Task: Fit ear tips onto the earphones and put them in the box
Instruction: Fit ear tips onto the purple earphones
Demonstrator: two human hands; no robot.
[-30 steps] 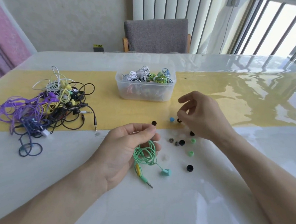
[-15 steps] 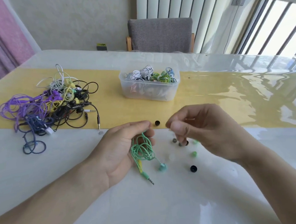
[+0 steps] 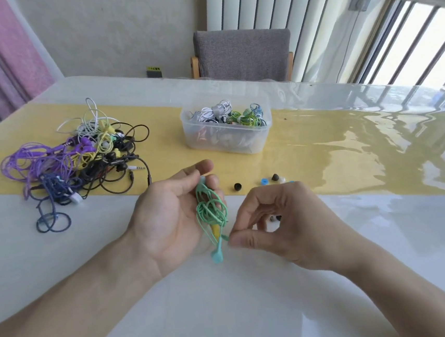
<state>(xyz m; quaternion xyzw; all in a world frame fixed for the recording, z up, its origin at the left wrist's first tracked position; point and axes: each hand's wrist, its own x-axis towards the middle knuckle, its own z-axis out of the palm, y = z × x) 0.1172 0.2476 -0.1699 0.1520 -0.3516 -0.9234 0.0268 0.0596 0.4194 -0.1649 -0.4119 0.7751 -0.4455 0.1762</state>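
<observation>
Left hand (image 3: pixel 171 216), palm up above the worktop (image 3: pixel 230 317), pinches the top of a coiled mint-green earphone set (image 3: pixel 211 213) between thumb and fingers, so the bundle hangs down beside the palm with one earbud (image 3: pixel 218 255) dangling at the bottom.

Far to the left, on the yellow runner (image 3: pixel 323 158), lies a loose tangle of earphones (image 3: pixel 78 155) in purple, yellow, white, black and dark blue, well apart from both hands. Beyond the hands, toward the middle of the runner, stands a clear plastic box (image 3: pixel 226 138) already holding several wound earphone sets, white and green among them.

Between the box and the hands, at the near edge of the runner, a black ear tip (image 3: pixel 237 186) sits alone; just to its right are a blue ear tip (image 3: pixel 264 182) and a dark ear tip (image 3: pixel 275 177), close together. Other small tips show through the gap under the curled fingers, too hidden to tell apart.

Right hand (image 3: pixel 289 221) is level with the hanging bundle, fingers curled, its thumb and forefinger pinched together at the cord just above the dangling earbud; whether an ear tip sits in that pinch cannot be told.

A grey chair (image 3: pixel 242 52) stands behind the far edge of the worktop.
</observation>
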